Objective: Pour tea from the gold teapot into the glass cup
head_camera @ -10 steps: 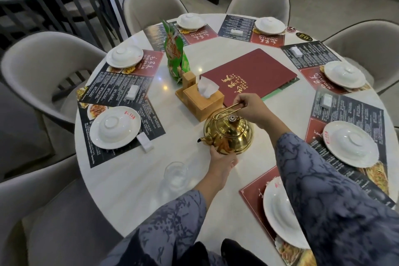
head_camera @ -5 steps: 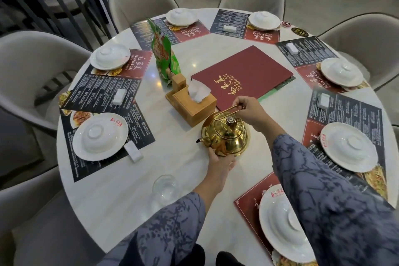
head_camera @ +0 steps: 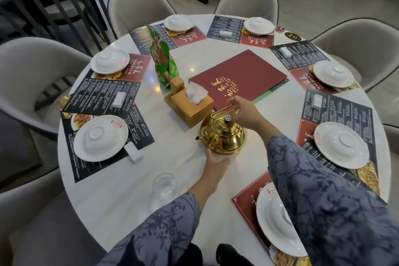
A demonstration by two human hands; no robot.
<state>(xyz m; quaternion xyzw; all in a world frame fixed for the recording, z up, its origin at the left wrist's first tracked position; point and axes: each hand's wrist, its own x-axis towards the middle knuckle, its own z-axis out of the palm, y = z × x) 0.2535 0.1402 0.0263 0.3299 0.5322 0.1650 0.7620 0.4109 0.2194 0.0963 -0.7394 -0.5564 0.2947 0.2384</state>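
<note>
The gold teapot (head_camera: 223, 136) stands upright on the white round table (head_camera: 172, 157), spout pointing left. My right hand (head_camera: 246, 112) hovers over its thin arched handle, fingers loosened and spread, the handle passing between thumb and fingers. Just in front of the pot, my left hand (head_camera: 216, 163) lies flat, with its fingertips touching the pot's lower front side. The clear glass cup (head_camera: 165, 184) stands near the front of the table, left of my left forearm and apart from the pot.
A wooden tissue box (head_camera: 190, 108) sits just behind the teapot, a red menu (head_camera: 239, 77) and a green snack bag (head_camera: 162, 56) beyond it. Placemats with white plates (head_camera: 100, 137) ring the table. Grey chairs (head_camera: 32, 71) surround it.
My right hand gripped the handle before; its fingers have now loosened over it. The teapot has stayed where it was on the table, my left hand still at its base. The camera shifted slightly.
</note>
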